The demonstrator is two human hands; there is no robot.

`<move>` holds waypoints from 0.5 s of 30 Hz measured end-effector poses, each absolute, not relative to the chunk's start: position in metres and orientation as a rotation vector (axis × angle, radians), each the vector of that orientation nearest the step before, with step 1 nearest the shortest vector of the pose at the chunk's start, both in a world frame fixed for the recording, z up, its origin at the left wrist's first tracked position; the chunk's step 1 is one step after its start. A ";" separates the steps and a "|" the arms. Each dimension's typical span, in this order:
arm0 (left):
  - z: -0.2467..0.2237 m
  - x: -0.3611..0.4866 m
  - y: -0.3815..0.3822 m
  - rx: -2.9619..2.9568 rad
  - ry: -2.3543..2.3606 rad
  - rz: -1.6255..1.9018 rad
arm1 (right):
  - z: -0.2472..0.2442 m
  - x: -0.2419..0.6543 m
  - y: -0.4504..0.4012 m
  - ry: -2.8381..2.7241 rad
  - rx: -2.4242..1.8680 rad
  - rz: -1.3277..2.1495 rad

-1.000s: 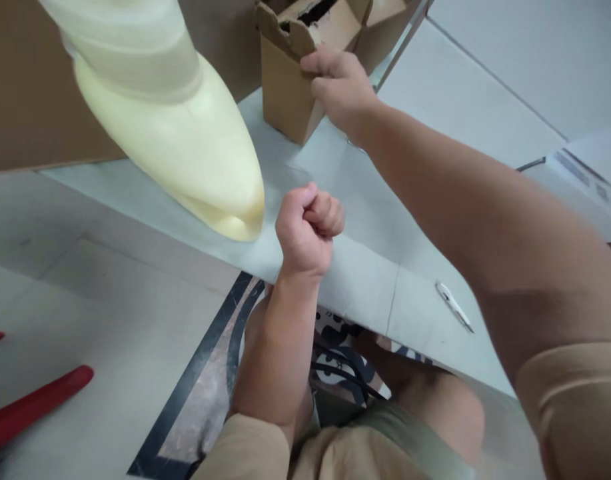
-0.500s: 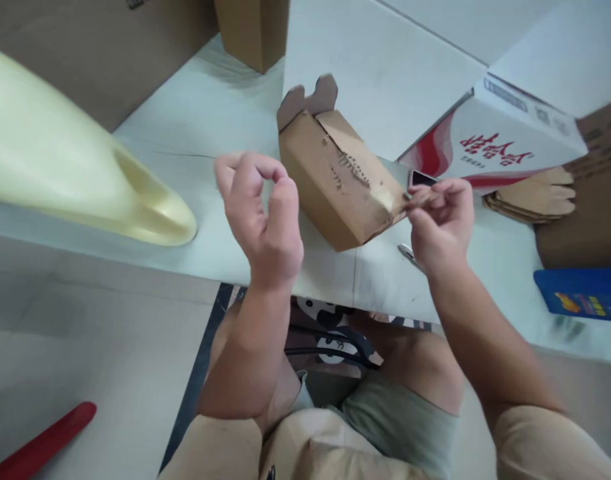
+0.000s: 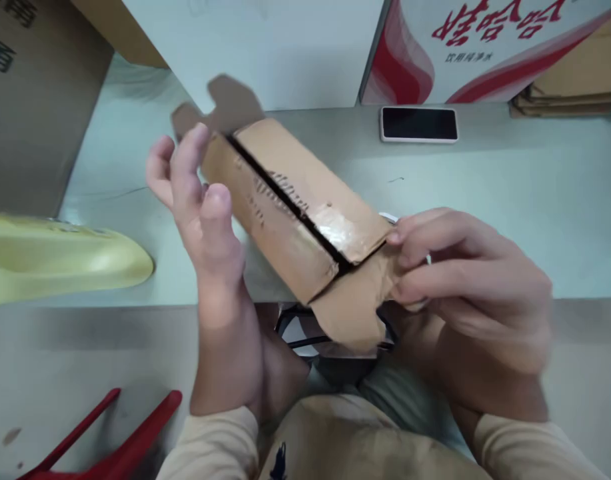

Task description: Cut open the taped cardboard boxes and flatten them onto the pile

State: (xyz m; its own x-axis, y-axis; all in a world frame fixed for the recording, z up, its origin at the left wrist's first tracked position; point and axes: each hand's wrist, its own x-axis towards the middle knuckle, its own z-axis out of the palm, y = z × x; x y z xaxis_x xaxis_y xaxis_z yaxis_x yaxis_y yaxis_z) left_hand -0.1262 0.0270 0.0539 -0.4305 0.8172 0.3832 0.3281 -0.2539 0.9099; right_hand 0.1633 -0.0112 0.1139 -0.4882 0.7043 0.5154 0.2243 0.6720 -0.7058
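A brown cardboard box (image 3: 305, 193) lies tilted across the middle, with a dark seam along its top and flaps out at both ends. Its upper face has rough torn marks. My right hand (image 3: 465, 280) pinches the flap at the near right end. My left hand (image 3: 200, 213) is raised by the box's far left end, fingers apart and curved, with nothing seen in it.
A phone (image 3: 419, 125) lies on the pale table (image 3: 510, 193) behind the box. White cartons (image 3: 295, 53) and flat cardboard pieces (image 3: 575, 73) stand at the back. A yellow object (image 3: 70, 260) is at the left; red legs (image 3: 140, 433) show below.
The box has moved left and nearer, its seam has parted, and the near end flap now hangs out. My left hand has moved left and its fingers have spread. The view has shifted.
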 end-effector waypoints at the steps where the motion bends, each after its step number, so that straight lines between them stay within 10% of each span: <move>1: 0.055 -0.123 0.028 1.473 1.610 1.753 | 0.117 0.165 -0.014 -2.022 -0.749 0.728; 15: 0.053 -0.129 0.027 1.662 1.573 1.667 | 0.107 0.168 -0.008 -2.404 -0.511 0.924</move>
